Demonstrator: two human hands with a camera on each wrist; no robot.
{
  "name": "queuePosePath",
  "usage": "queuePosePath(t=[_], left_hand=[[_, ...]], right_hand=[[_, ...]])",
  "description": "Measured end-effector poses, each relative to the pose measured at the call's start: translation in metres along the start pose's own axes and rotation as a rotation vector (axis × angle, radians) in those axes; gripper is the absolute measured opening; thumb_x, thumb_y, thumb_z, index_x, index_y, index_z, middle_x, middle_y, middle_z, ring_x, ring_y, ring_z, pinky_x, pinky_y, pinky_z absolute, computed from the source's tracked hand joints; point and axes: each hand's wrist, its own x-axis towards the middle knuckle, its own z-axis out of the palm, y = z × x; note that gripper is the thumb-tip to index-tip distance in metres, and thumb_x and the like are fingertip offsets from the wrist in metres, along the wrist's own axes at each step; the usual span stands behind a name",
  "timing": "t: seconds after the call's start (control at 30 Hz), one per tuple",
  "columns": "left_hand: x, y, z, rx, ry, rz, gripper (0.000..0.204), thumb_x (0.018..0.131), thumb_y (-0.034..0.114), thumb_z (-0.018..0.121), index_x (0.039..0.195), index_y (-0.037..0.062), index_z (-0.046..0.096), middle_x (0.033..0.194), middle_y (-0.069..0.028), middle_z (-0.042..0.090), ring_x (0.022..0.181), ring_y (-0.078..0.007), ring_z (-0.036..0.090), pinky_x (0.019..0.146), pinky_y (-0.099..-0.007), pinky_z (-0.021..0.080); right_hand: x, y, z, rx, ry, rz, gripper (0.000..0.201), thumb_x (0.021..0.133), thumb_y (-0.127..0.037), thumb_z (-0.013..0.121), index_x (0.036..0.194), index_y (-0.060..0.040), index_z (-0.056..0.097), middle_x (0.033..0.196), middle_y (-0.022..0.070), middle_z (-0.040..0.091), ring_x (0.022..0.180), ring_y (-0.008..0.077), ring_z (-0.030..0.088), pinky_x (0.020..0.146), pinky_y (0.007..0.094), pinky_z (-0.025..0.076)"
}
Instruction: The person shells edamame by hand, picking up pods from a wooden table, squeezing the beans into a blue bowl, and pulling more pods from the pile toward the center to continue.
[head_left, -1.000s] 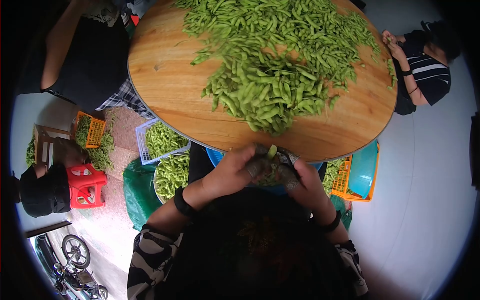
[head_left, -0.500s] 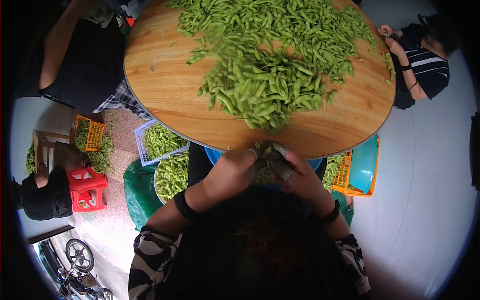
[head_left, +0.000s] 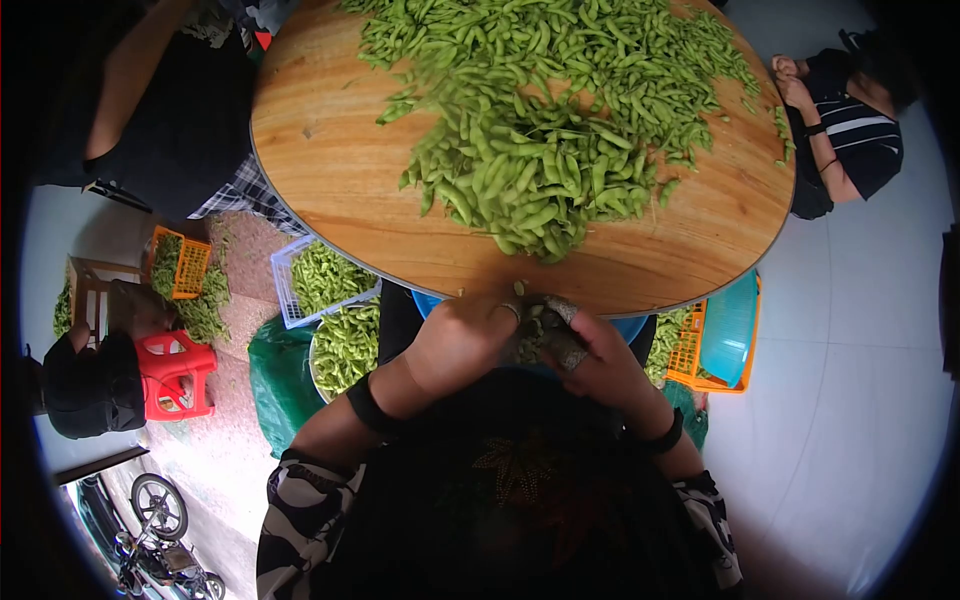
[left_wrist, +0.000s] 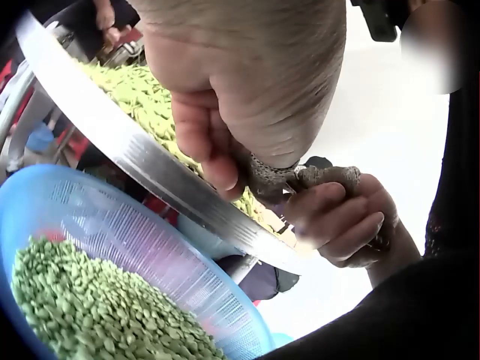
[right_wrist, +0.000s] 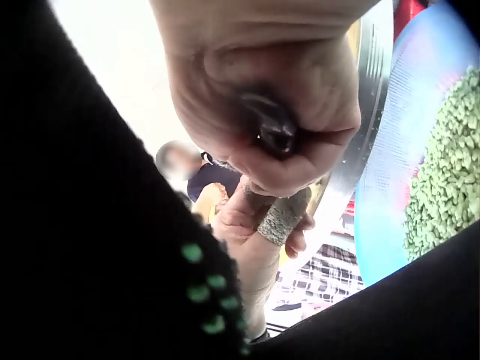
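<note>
My left hand [head_left: 465,335] and right hand [head_left: 595,355] meet at the near table edge, above a blue basin. A small green piece of a soybean pod [head_left: 519,288] shows at the left fingertips, the left thumb and fingers closed on it. In the right wrist view the right hand [right_wrist: 270,90] is curled round a dark, shiny object [right_wrist: 276,127]; I cannot tell its kind. Grey, speckled wraps cover some digits, such as the left thumb [right_wrist: 281,221]. Shelled green beans [left_wrist: 112,307] fill the bottom of the blue mesh basin [left_wrist: 217,281] below.
Green soybean pods [head_left: 530,160] are heaped on the round wooden table [head_left: 330,200]. To the left stand a pale crate [head_left: 285,290] of pods, a green bag [head_left: 280,390] and a red stool [head_left: 175,370]. An orange crate [head_left: 745,375] is at right. Other people sit around.
A plump green pod stood up between my hands a second ago. Now a smaller green piece shows at the left fingertips, with a slight gap between the hands.
</note>
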Motion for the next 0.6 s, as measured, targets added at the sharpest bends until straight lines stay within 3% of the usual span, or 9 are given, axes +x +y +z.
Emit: queuePosePath(t=[0.03,0.1,0.13,0.2,0.33,0.4,0.43,0.5,0.6], left_hand=[[0.0,0.0,0.002,0.001,0.0,0.003,0.014,0.087,0.016,0.067,0.091,0.0031,0.061,0.077,-0.0144,0.064,0.058,-0.0204,0.06,0.053,-0.0341,0.049],[0.003,0.002,0.007,-0.456,0.16,-0.036,0.011,0.088,0.013,0.063,0.09,0.0021,0.06,0.076,-0.0118,0.064,0.058,-0.0176,0.059,0.051,-0.0324,0.047],[0.002,0.003,0.003,-0.456,0.159,-0.034,0.011,0.088,0.013,0.063,0.09,0.0021,0.06,0.076,-0.0118,0.064,0.058,-0.0176,0.059,0.051,-0.0324,0.047],[0.001,0.006,-0.009,-1.605,-0.232,-0.707,0.007,0.089,0.008,0.059,0.093,0.002,0.059,0.075,-0.0081,0.063,0.06,-0.0156,0.058,0.053,-0.0301,0.046],[0.0,0.008,0.0,-1.377,-0.319,-0.53,0.008,0.09,0.005,0.054,0.096,0.0019,0.058,0.076,-0.0056,0.062,0.063,-0.0135,0.057,0.057,-0.0275,0.046],[0.001,0.016,0.001,-1.038,-0.355,-0.419,0.015,0.08,0.003,0.059,0.095,-0.0001,0.057,0.082,-0.0141,0.063,0.074,-0.0282,0.063,0.064,-0.0361,0.049],[0.0,0.018,0.002,-1.039,-0.359,-0.415,0.015,0.08,0.003,0.059,0.095,-0.0001,0.057,0.082,-0.0141,0.063,0.074,-0.0282,0.063,0.064,-0.0361,0.049],[-0.002,0.02,0.005,-0.757,-0.237,-0.252,0.013,0.08,0.003,0.058,0.093,-0.0013,0.056,0.086,-0.0208,0.063,0.081,-0.0389,0.062,0.069,-0.0403,0.05],[-0.01,0.02,0.007,-0.71,-0.233,-0.256,0.012,0.081,0.005,0.058,0.092,-0.0013,0.056,0.089,-0.0244,0.062,0.087,-0.0451,0.059,0.071,-0.0435,0.05]], right_hand=[[-0.001,0.001,0.0,0.001,0.002,-0.002,0.033,0.09,-0.009,0.056,0.122,-0.0087,0.052,0.073,-0.0045,0.054,0.05,0.0035,0.044,0.046,0.0187,0.034],[-0.005,0.003,-0.002,0.127,-0.007,0.012,0.031,0.089,-0.009,0.058,0.119,-0.0066,0.054,0.078,-0.0034,0.057,0.055,0.0037,0.047,0.049,0.0188,0.036],[-0.006,0.0,-0.002,0.127,-0.005,0.012,0.031,0.089,-0.009,0.058,0.119,-0.0066,0.054,0.078,-0.0034,0.057,0.055,0.0037,0.047,0.049,0.0188,0.036],[-0.01,-0.007,0.0,0.261,-0.051,-0.067,0.03,0.088,-0.011,0.06,0.116,-0.0035,0.055,0.087,-0.0024,0.06,0.066,0.0069,0.054,0.055,0.0234,0.044],[-0.008,0.008,-0.003,0.141,0.08,-0.064,0.036,0.085,-0.016,0.067,0.114,0.0001,0.055,0.095,0.0057,0.065,0.076,0.0179,0.062,0.064,0.0316,0.05],[0.002,0.022,-0.001,-0.642,0.482,-0.567,0.044,0.077,-0.018,0.075,0.114,-0.0028,0.057,0.08,0.01,0.063,0.065,0.0237,0.063,0.056,0.0315,0.049],[0.003,0.022,0.0,-0.642,0.487,-0.564,0.044,0.077,-0.018,0.075,0.114,-0.0028,0.057,0.08,0.01,0.063,0.065,0.0237,0.063,0.056,0.0315,0.049],[0.003,0.021,0.003,-0.792,0.441,-0.551,0.044,0.072,-0.017,0.076,0.108,-0.0009,0.058,0.087,0.0181,0.063,0.079,0.0372,0.064,0.066,0.0398,0.052],[0.002,0.031,0.007,-0.864,0.435,-0.47,0.035,0.068,-0.016,0.075,0.093,0.0004,0.056,0.084,0.019,0.06,0.075,0.0397,0.062,0.062,0.0436,0.051]])
